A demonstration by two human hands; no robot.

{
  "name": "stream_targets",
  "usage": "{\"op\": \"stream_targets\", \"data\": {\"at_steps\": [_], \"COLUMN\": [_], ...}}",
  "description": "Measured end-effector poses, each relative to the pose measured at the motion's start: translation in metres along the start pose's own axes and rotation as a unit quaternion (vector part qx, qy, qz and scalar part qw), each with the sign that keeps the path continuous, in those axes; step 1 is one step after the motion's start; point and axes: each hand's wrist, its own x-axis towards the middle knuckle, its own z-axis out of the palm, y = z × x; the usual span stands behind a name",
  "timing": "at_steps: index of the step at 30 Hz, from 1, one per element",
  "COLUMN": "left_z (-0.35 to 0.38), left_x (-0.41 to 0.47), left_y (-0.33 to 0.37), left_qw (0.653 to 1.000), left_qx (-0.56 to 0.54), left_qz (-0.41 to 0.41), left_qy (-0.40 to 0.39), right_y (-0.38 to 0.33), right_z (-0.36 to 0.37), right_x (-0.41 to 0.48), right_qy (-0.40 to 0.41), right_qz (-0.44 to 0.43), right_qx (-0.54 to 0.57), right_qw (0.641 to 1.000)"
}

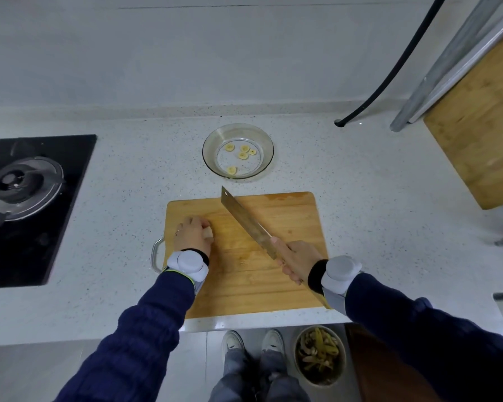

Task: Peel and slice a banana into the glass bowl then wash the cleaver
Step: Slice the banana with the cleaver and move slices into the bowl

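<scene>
Now, left hand (190,232): curled over a short banana stub (208,235), left part of the cutting board (262,274).
Right hand (298,262): clamped round the cleaver (246,223) handle, blade slanting toward the upper left above the board.
Glass bowl (263,137): just beyond the board on the table (375,198), five banana slices (242,155) inside.
Stove (21,190): left edge of frame.
Bin of peels (320,353): on the floor, bottom centre.

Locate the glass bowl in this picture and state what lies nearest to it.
In the head view, the glass bowl sits on the countertop near centre, just beyond the far edge of the wooden cutting board, close to the cleaver tip.
</scene>
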Motion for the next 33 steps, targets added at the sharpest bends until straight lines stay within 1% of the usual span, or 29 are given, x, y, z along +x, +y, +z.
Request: {"op": "stream_targets", "data": {"at_steps": [3, 6, 9, 15, 18, 20, 21, 24, 26, 29, 33], "left_z": [0.006, 0.014, 0.021, 0.025, 0.027, 0.028, 0.029, 0.032, 0.032, 0.034, 0.037], "left_x": [-0.002, -0.005, -0.004, 0.000, -0.001, -0.005, -0.007, -0.014, -0.016, -0.013, -0.011], "left_y": [0.007, 0.019, 0.030, 0.049, 0.047, 0.040, 0.034, 0.019, 0.013, 0.011, 0.010], "left_qw": [0.998, 0.993, 0.989, 0.989, 0.988, 0.983, 0.978, 0.949, 0.934, 0.923, 0.923], "left_qx": [-0.039, -0.051, -0.061, -0.069, -0.072, -0.079, -0.082, -0.076, -0.059, -0.046, -0.027], "left_qz": [0.041, 0.092, 0.121, 0.131, 0.136, 0.166, 0.193, 0.292, 0.333, 0.359, 0.361], "left_qy": [-0.024, -0.057, -0.063, -0.029, -0.020, 0.003, 0.023, 0.089, 0.115, 0.133, 0.126], "right_y": [0.002, 0.003, 0.001, -0.002, -0.005, -0.008, -0.008, -0.010, -0.011, -0.013, -0.016], "right_z": [-0.012, -0.022, -0.027, -0.014, -0.008, -0.006, -0.006, -0.005, -0.005, -0.003, -0.002], "right_x": [0.002, 0.003, 0.001, 0.000, -0.002, -0.003, -0.004, -0.007, -0.010, -0.014, -0.017], "right_qy": [0.030, 0.063, 0.070, 0.050, 0.036, 0.029, 0.028, 0.030, 0.032, 0.027, 0.022], "right_qz": [0.006, 0.002, -0.003, -0.028, -0.038, -0.042, -0.042, -0.041, -0.043, -0.048, -0.045], "right_qx": [0.007, 0.001, 0.015, 0.009, -0.001, -0.005, -0.005, 0.005, 0.012, 0.010, -0.002], "right_qw": [1.000, 0.998, 0.997, 0.998, 0.999, 0.999, 0.999, 0.999, 0.999, 0.998, 0.999]}}
